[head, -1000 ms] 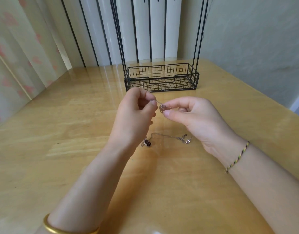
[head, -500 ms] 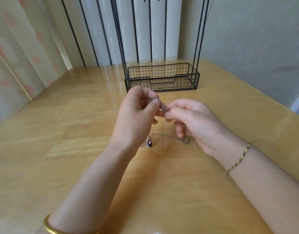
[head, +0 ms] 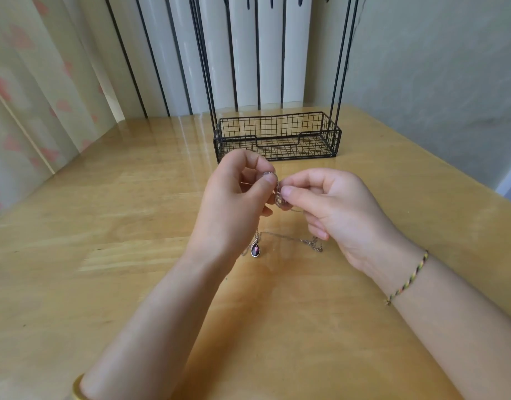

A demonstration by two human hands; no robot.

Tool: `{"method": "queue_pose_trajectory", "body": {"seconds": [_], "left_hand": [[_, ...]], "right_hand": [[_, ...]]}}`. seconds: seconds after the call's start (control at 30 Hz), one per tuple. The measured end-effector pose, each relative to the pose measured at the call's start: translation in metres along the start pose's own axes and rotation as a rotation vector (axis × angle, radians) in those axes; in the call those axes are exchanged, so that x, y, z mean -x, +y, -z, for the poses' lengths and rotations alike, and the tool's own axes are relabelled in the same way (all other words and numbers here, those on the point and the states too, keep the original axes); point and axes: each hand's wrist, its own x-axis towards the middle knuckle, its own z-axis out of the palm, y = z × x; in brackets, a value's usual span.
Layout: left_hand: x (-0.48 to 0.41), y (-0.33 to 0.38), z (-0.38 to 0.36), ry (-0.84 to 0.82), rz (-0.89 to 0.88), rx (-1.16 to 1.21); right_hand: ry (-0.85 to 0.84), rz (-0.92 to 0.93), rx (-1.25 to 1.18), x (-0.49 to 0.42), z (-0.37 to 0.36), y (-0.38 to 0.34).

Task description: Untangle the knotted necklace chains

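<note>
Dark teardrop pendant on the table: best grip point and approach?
Probably the silver bail at the narrow top of the dark purple teardrop pendant. It lies flat on the wooden table, so pinch with fingers from above, coming from the near side; the left hand crowds its far side.

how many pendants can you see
2. A dark teardrop pendant lies on the table below the left hand; a silvery pendant is pinched between that hand and the right hand. Fingers may hide more.

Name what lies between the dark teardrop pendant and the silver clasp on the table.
Head view: a thin silver chain runs over the wooden table from the dark teardrop pendant to the silver clasp.
</note>
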Motion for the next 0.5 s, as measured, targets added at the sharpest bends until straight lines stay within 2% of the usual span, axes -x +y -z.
{"method": "queue_pose_trajectory", "body": {"seconds": [0.33,0.5], "left_hand": [[0.0001,0.0007,-0.0014,0.015,0.008,-0.023],[-0.0012,-0.0015,-0.0006,0.024,0.033,-0.015]], "right_hand": [[-0.015,0.061,0.026,-0.0008,-0.0013,0.0005],[0.047,0.087,0.06,-0.0037,-0.0017,0.002]]}}
